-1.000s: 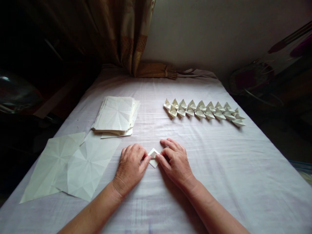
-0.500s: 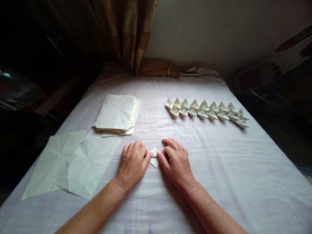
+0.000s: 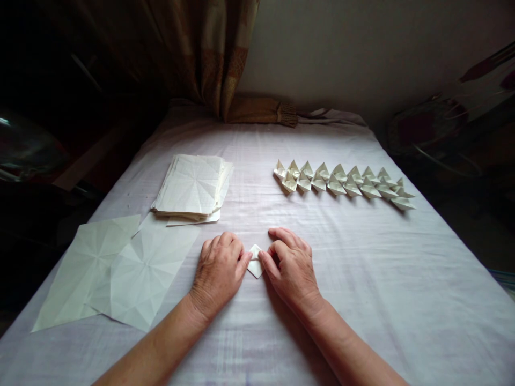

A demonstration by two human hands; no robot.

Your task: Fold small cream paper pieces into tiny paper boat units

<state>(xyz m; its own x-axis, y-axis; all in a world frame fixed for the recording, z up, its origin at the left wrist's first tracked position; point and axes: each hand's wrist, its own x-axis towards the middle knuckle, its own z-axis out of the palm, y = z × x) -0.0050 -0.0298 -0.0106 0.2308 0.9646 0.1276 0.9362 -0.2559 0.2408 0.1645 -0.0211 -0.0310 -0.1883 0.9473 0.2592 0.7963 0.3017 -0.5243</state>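
A small folded piece of white paper [image 3: 255, 267] lies on the cloth between my two hands, its pointed ends toward and away from me. My left hand [image 3: 219, 265] pinches its left corner, thumb on top and the fingers curled. From the other side my right hand [image 3: 292, 262] grips the right corner between thumb and a bent index finger. The outer fingers of that hand reach forward over the cloth. A crosswise fold line shows across the paper, level with my thumbs. Its underside is hidden.
Two rows of folded paper boats [image 3: 338, 179] stand at the back right. A stack of creased paper sheets [image 3: 189, 185] sits at the back left, with loose creased sheets [image 3: 147, 262] in front of it. A pale cloth [image 3: 362, 289] covers the table; a curtain [image 3: 213, 64] hangs behind.
Both hands stay on the folded paper almost unmoved. The whole view has shifted very slightly; the paper keeps its shape.
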